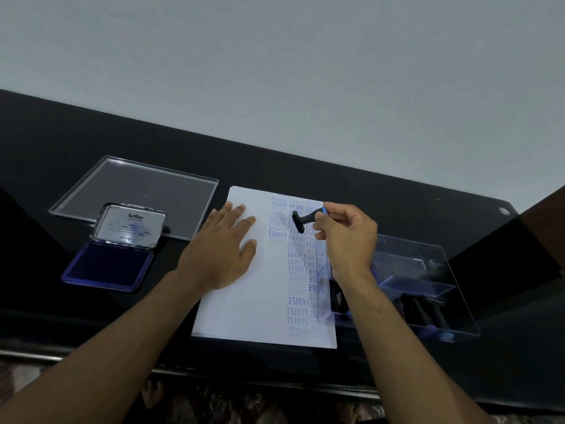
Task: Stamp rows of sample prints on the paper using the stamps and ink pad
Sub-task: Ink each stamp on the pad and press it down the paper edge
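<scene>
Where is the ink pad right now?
In the head view the open ink pad sits on the left of the black table, just in front of a clear lid and left of the paper.

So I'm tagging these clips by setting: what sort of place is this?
Probably a desk or office worktop indoors. A dark glossy table stands against a plain pale wall, and it carries stationery: an open ink pad, a stack of paper and a clear box of stamps.

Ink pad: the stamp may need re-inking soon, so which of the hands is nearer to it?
Left. The left hand lies flat on the paper, just right of the open ink pad. The right hand holds the stamp over the paper's far side, farther away.
</scene>
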Demonstrator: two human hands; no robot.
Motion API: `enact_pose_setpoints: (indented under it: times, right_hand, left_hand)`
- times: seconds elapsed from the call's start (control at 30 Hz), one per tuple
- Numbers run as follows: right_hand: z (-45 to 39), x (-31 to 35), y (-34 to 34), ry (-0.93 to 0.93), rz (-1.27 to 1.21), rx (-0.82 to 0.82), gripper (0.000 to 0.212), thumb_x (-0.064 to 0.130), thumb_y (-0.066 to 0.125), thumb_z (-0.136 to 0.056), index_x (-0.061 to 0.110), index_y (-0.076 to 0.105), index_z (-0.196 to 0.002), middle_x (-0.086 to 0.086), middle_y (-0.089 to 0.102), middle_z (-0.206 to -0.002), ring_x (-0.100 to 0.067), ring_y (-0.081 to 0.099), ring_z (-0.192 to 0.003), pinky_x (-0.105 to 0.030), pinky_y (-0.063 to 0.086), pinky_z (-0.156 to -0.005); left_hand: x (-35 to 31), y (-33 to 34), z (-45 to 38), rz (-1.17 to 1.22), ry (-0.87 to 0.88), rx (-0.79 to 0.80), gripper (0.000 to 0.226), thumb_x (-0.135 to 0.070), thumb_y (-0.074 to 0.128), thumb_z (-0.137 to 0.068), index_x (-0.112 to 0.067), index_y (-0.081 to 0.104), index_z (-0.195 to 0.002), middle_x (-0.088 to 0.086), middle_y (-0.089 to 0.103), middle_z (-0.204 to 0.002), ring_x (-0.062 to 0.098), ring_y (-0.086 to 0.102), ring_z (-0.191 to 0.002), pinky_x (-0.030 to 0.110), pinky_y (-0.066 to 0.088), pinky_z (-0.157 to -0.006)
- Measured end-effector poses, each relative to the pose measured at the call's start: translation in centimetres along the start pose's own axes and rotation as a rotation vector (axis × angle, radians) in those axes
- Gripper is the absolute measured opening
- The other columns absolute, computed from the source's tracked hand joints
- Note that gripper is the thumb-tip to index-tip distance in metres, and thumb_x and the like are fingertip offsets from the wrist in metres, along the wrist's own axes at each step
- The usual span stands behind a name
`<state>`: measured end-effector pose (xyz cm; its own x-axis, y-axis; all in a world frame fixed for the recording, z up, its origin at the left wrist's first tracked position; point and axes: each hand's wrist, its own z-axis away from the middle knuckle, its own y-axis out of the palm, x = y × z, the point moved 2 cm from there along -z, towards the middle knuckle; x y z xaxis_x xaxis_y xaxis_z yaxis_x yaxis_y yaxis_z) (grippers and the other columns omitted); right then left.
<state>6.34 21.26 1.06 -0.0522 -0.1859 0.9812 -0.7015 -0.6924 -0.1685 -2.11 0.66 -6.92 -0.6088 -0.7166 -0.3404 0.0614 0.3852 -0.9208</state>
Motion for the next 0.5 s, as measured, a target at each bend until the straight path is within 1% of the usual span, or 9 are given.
enact_pose_setpoints:
  times: [0.1,0.23,0.37,0.5]
  right_hand:
    - [0.00,-0.04,0.00,-0.012,0.020,0.004,0.019,0.003,0.072,-0.084,0.011,0.073,-0.101,-0.003,0.073,-0.087,-0.016,0.072,-0.073,-0.024,0.057,-0.060]
    - [0.05,-0.03,-0.01,-0.014,0.030,0.010,0.018,0.004,0.073,-0.084,0.011,0.073,-0.101,-0.003,0.073,-0.087,-0.016,0.072,-0.073,-0.024,0.058,-0.060]
    - [0.16,0.10,-0.04,-0.019,0.043,0.015,0.019,0.005,0.073,-0.084,0.012,0.073,-0.101,-0.001,0.073,-0.086,-0.014,0.072,-0.073,-0.024,0.058,-0.061]
    - [0.27,0.15,-0.04,-0.029,0.065,0.017,0.019,0.006,0.074,-0.084,0.013,0.073,-0.101,0.000,0.073,-0.085,-0.013,0.072,-0.073,-0.030,0.061,-0.066]
  left_hand:
    - [0.02,0.03,-0.04,0.001,-0.003,0.011,0.065,-0.052,0.025,-0.096,-0.023,0.037,-0.154,0.003,0.023,-0.165,0.021,0.008,-0.155,0.042,0.010,-0.126]
    - [0.04,-0.04,-0.03,0.010,0.003,0.011,0.071,-0.056,0.018,-0.094,-0.023,0.037,-0.153,0.003,0.023,-0.165,0.021,0.008,-0.155,0.040,0.008,-0.126]
    - [0.05,-0.02,-0.03,0.004,0.005,0.008,0.070,-0.055,0.019,-0.094,-0.022,0.038,-0.153,0.003,0.024,-0.165,0.022,0.009,-0.155,0.039,0.006,-0.125]
    - [0.00,-0.09,-0.11,0.015,0.004,0.010,0.070,-0.055,0.022,-0.094,-0.021,0.037,-0.154,0.004,0.024,-0.165,0.023,0.010,-0.155,0.040,0.007,-0.125]
